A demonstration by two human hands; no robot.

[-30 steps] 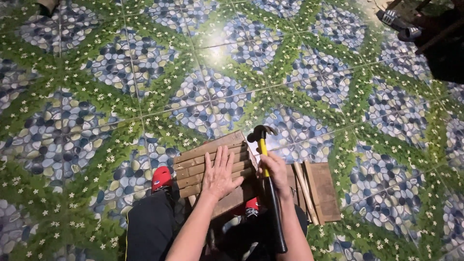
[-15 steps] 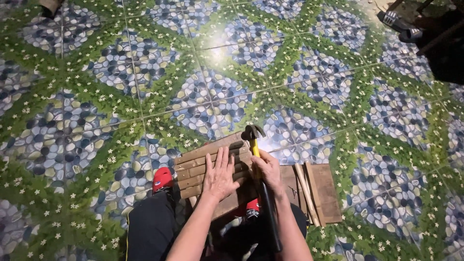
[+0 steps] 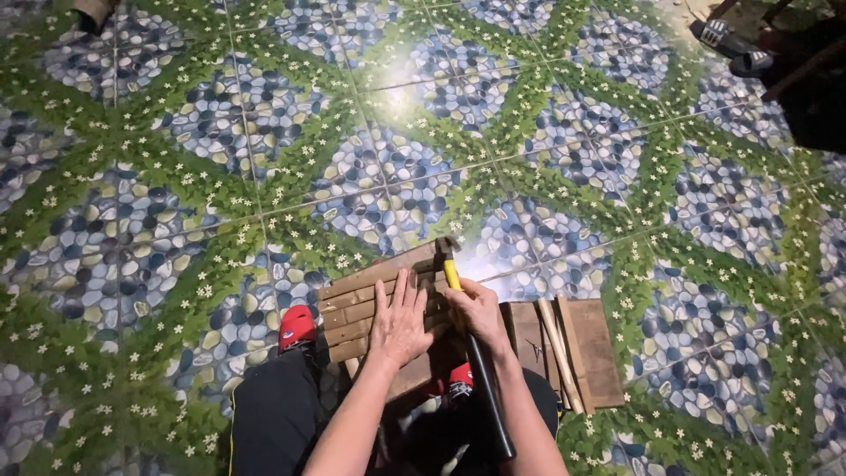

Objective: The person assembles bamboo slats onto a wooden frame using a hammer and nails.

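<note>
Wooden slats (image 3: 370, 295) under left hand (image 3: 401, 322) fingers — hammer (image 3: 458, 300) in right hand (image 3: 480, 310).

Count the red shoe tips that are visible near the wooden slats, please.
2. One red shoe tip is left of the slatted wooden piece, beside the left hand. The other red shoe tip shows below the right hand, partly hidden.

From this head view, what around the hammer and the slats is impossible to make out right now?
- Hammer head: only part shows above the right hand, so its contact with the wooden slat panel is unclear.
- Any nail: too small or covered by the right hand.
- Slats under the left hand: hidden by the palm.
- Panel's near edge: hidden behind arms and knees.
</note>
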